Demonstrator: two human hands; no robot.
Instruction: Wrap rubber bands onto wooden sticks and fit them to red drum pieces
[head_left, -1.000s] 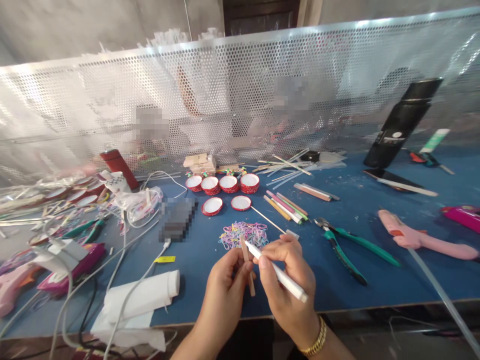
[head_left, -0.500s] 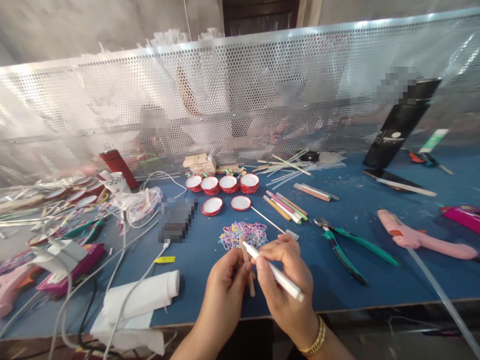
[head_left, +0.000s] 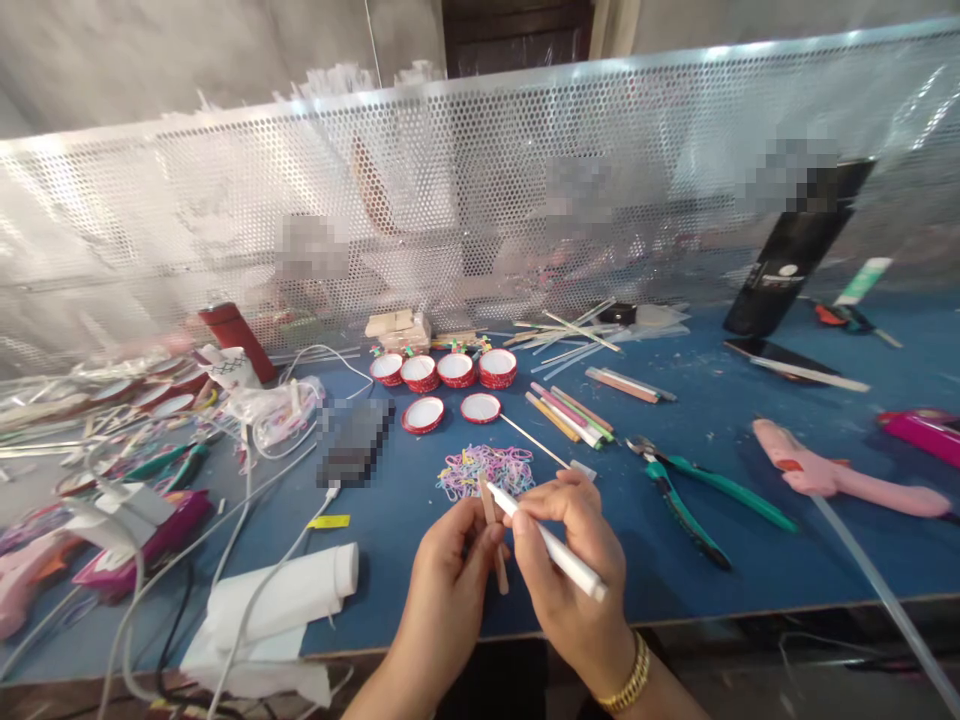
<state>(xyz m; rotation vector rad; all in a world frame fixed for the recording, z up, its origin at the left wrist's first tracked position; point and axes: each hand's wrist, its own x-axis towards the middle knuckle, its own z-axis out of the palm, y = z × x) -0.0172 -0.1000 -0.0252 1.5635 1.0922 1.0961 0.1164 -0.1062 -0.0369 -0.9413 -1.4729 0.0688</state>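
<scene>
Here: wooden stick [head_left: 502, 574] above the table's near edge, long axis pointing away from the body, far end leaning slightly left | left hand [head_left: 448, 565], nearer, pinches its middle | right hand [head_left: 592, 545] grips white pen [head_left: 559, 556] slantwise, tip by stick's far end, contact unclear | coloured loops [head_left: 480, 465] beyond, on blue table [head_left: 405, 500]

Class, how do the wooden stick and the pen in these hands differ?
The wooden stick is light brown, the pen white. The wooden stick looks flat, the pen rounded and thicker. The left hand holds the wooden stick, the right hand the pen. Both are long and narrow.
</scene>
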